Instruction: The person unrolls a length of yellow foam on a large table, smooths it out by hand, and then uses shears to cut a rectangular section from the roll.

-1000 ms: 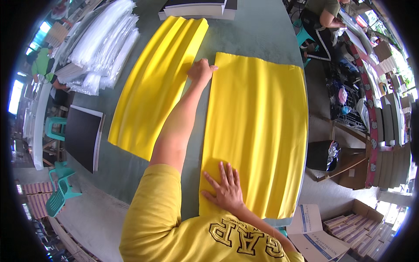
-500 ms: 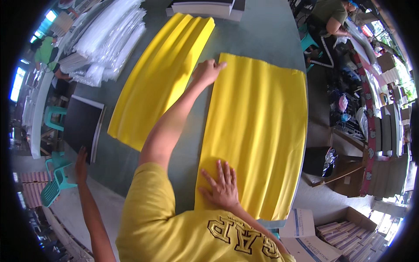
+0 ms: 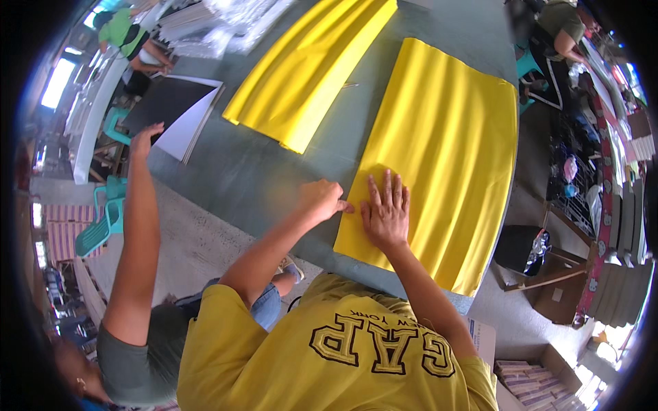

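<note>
A large yellow sheet [image 3: 445, 157] with long ripples lies on the grey-green table [image 3: 226, 185]. My right hand [image 3: 387, 212] rests flat on its near left part, fingers spread. At the sheet's near left edge is my left hand [image 3: 321, 200], its fingers curled closed and its thumb stretched onto the edge. Whether anything is inside that fist is hidden. Farther left lies a second yellow piece [image 3: 308, 75], rippled and narrower. A small thin object [image 3: 349, 85] sits beside it.
A co-worker's arm [image 3: 140, 240] reaches from the left to a stack of black and white boards [image 3: 164, 109]. Clear plastic-wrapped material [image 3: 219, 27] lies at the far left. Green plastic chairs [image 3: 103, 226] and other people are around the table; cartons [image 3: 541, 377] stand low right.
My left hand has slid along the sheet's left edge from its far corner to the near end. My right hand still lies flat on the sheet. The view has shifted, showing more of the co-worker.
</note>
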